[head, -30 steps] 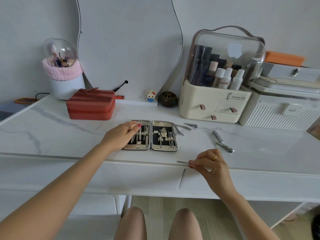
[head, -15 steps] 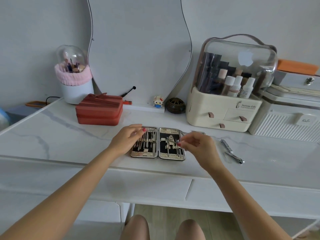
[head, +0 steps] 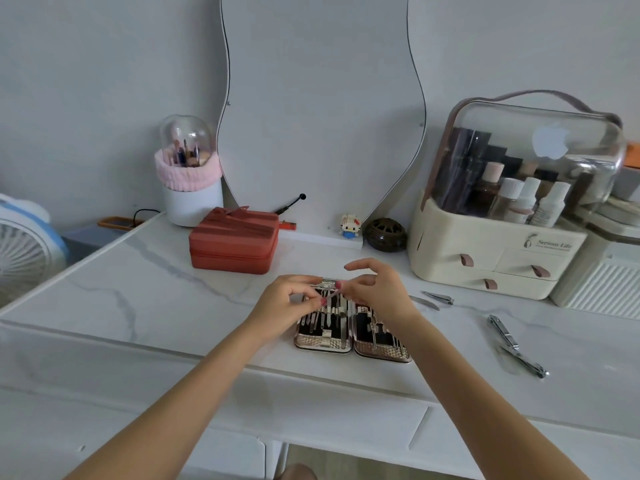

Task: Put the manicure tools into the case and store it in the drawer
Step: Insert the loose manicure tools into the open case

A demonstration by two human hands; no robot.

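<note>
Pinching one thin tool (head: 330, 297) between both hands (head: 289, 303) (head: 379, 294) over the open case (head: 353, 342) mid-table, you still have clippers (head: 516, 346) lying right, case unclosed, drawer step ahead.

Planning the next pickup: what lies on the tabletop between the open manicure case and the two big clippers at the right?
In the head view, only bare marble tabletop lies between the manicure case and the big clippers.
</note>
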